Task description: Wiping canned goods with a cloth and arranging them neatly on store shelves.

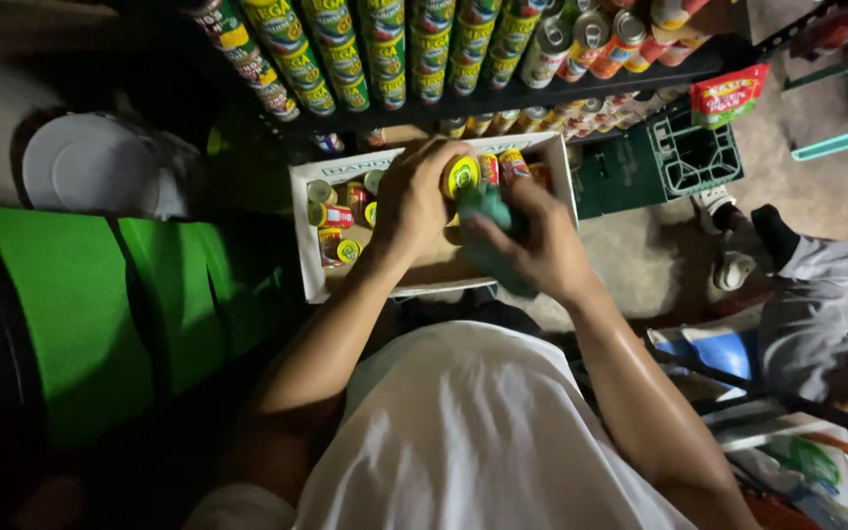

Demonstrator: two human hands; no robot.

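Note:
My left hand (412, 201) grips a can with a green and yellow top (461, 175) over a white cardboard box (308, 245). My right hand (540, 245) holds a teal cloth (491, 211) bunched against the can's side. The box holds several cans (336, 218) with red, yellow and green labels, some upright, some lying down. More cans (501, 167) stand along the box's far edge. My forearms reach out over my white shirt.
A dark shelf (503, 96) above the box carries rows of green and yellow cans (345, 54) and red-labelled cans (601, 44). A green crate (679, 162) sits at right. Another person's leg and shoes (738, 245) are at right. Green panels (80, 314) stand at left.

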